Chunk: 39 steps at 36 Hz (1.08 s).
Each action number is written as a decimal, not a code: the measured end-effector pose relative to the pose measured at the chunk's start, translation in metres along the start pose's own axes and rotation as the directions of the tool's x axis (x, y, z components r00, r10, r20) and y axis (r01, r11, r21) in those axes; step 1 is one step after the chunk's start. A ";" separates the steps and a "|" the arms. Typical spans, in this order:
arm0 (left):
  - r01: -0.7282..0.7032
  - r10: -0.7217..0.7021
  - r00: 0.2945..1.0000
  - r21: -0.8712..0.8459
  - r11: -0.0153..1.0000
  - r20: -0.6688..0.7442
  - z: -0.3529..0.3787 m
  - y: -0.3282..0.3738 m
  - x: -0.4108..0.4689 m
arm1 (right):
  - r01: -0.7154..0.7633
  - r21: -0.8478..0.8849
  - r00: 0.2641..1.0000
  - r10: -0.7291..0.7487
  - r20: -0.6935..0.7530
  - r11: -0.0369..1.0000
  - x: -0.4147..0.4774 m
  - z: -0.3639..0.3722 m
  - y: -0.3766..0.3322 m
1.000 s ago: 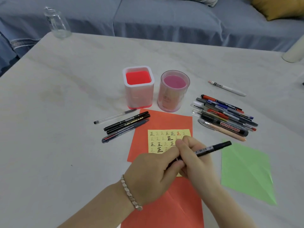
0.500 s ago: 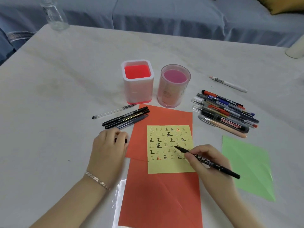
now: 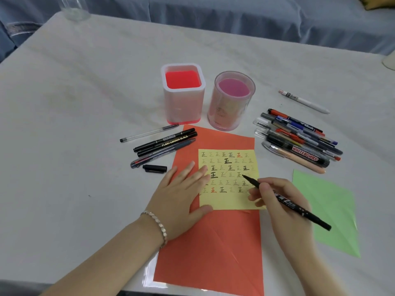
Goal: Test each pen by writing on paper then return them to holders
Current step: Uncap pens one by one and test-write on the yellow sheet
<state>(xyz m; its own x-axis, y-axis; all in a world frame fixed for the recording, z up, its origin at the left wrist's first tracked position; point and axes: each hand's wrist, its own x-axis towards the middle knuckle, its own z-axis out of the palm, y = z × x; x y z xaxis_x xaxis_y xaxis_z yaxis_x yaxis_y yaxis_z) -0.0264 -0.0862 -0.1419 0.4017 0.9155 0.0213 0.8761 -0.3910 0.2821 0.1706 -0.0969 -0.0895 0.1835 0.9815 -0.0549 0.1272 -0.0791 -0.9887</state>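
The right hand point(image 3: 284, 223) pinches a black pen point(image 3: 299, 210), its tip on the yellow paper point(image 3: 230, 200). The left hand point(image 3: 181, 197) lies flat, fingers straight, on that paper's left edge. If it lifts, the paper may slide and smear wet strokes. The loose cap point(image 3: 155, 168) on the desk point(image 3: 85, 103) could roll off.

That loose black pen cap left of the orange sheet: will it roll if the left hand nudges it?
Likely: the short black plastic cap lies on its side on the smooth white table, so a nudge may roll it. It looks small and light, so it should scoot easily.
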 end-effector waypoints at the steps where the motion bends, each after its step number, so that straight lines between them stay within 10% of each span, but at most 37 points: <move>1: 0.000 0.000 1.000 -0.003 1.000 -0.005 0.000 0.001 0.002 | -0.007 0.004 1.000 0.007 -0.006 1.000 0.000 0.003 0.001; 39: -0.015 -0.011 0.993 -0.214 0.977 -0.117 0.001 -0.009 0.002 | 0.154 -0.216 0.964 -0.195 -0.182 0.964 0.000 0.075 0.032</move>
<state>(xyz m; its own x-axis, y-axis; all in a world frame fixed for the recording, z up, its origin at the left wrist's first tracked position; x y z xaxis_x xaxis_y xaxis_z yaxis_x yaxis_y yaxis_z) -0.0332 -0.0805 -0.1450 0.3586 0.9244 0.1300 0.7927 -0.3751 0.4805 0.1015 -0.0862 -0.1320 0.3293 0.9297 0.1650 0.3619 0.0371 -0.9315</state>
